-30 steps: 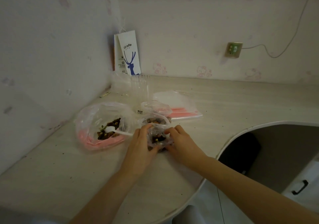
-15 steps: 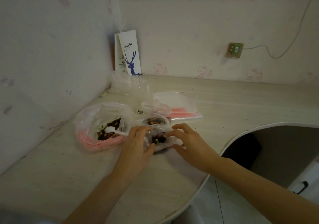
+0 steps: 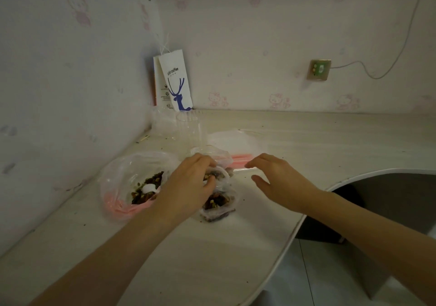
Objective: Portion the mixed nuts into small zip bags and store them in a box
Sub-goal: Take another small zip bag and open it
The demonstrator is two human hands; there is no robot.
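Observation:
A large clear bag (image 3: 122, 178) with a pink zip edge lies open on the desk, holding mixed nuts and a white spoon (image 3: 149, 189). One filled small zip bag (image 3: 218, 205) lies in front of my hands. Behind it sits a second small bag of nuts (image 3: 220, 175), and my left hand (image 3: 188, 185) grips it with curled fingers. My right hand (image 3: 279, 180) hovers to the right, fingers relaxed and holding nothing, its fingertips near the pink strip of a stack of empty zip bags (image 3: 238, 141). A clear plastic box (image 3: 191, 128) stands behind the bags.
A white paper coffee bag (image 3: 175, 83) leans in the wall corner. A wall socket (image 3: 319, 69) with a cable is at the back right. The desk's curved front edge (image 3: 297, 225) drops off to the floor on the right. Crumbs dot the desk top.
My right hand let go of the near small bag and drew away to the right. My left hand moved farther back onto the second small bag.

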